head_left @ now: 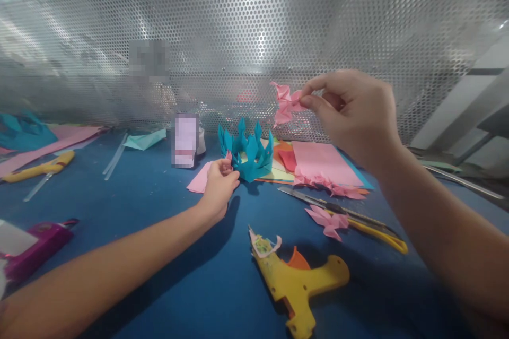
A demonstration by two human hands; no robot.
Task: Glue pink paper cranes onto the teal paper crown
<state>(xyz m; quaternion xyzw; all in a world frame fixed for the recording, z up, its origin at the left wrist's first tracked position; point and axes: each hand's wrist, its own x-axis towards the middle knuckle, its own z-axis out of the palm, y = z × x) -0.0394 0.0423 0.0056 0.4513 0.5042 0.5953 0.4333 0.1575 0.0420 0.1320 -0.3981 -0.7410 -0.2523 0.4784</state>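
Observation:
My right hand [352,113] is raised above the table and pinches a small folded pink paper piece [285,104] between thumb and fingers. My left hand [218,182] rests on the blue table, fingers curled against the base of a teal folded-paper crown [248,150], with a bit of pink paper at its fingertips. The crown stands upright beside a pink sheet [199,180]. More folded pink pieces [328,184] lie along the edge of a stack of coloured paper sheets [322,161].
A yellow glue gun [296,280] lies in front, a yellow utility knife [350,217] beside another pink piece [328,220]. A second yellow knife [40,169] and a magenta tool [35,246] lie left. A perforated metal screen [254,36] closes the back.

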